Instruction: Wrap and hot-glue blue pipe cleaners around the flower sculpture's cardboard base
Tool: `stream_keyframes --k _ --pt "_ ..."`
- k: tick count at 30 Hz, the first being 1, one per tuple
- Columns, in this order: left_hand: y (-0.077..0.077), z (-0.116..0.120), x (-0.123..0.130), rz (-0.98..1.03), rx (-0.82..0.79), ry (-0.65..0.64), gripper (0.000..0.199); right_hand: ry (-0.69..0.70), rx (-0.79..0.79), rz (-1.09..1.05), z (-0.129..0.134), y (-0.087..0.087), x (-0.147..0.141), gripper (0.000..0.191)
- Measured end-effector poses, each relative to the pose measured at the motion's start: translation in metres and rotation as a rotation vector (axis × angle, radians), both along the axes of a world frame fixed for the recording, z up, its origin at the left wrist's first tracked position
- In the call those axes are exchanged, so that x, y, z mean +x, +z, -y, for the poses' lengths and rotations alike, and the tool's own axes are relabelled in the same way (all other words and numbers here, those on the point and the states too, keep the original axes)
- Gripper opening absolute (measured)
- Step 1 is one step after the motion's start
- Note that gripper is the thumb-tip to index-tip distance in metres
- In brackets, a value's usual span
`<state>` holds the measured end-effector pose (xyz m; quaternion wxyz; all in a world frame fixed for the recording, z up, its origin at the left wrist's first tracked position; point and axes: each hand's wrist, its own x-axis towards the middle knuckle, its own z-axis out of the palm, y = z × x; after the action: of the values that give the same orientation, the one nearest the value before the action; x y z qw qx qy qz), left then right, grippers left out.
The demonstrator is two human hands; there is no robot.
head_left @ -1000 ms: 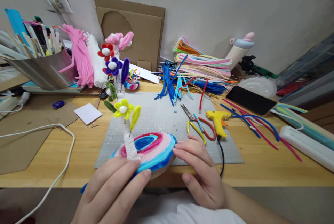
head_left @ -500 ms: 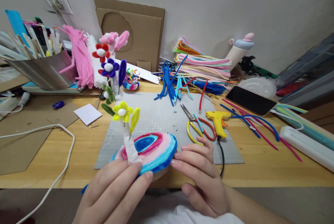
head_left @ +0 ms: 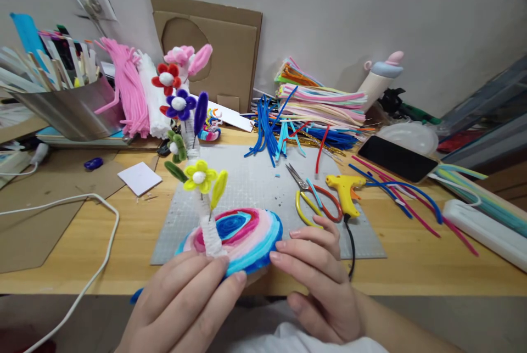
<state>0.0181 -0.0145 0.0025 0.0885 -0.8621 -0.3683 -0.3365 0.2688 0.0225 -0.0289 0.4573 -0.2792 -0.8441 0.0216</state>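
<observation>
A round base covered in coils of blue, pink and magenta pipe cleaner is tilted over the table's front edge. From it rises a white-wrapped stem bearing a yellow flower, a purple flower, a red flower and a pink one at the top. My left hand grips the base's near left rim, close to the foot of the stem; its thumb is mostly hidden. At the right rim, my right hand touches the edge with its fingertips, fingers spread and thumb apart.
Scissors and a yellow glue gun lie on the grey cutting mat. Bundles of pipe cleaners and a phone are behind to the right. A metal container of sticks and a white cable are left.
The flower stem has swung slightly to the right and the base has shifted a little with it. Both hands keep nearly the same places.
</observation>
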Motion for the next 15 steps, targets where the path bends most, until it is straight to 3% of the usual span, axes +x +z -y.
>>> stream_keyframes --k 15 --pt "-0.0017 -0.0010 -0.0042 -0.040 0.046 0.013 0.040 -0.085 0.106 0.099 0.0029 0.0036 0.0021 0.040"
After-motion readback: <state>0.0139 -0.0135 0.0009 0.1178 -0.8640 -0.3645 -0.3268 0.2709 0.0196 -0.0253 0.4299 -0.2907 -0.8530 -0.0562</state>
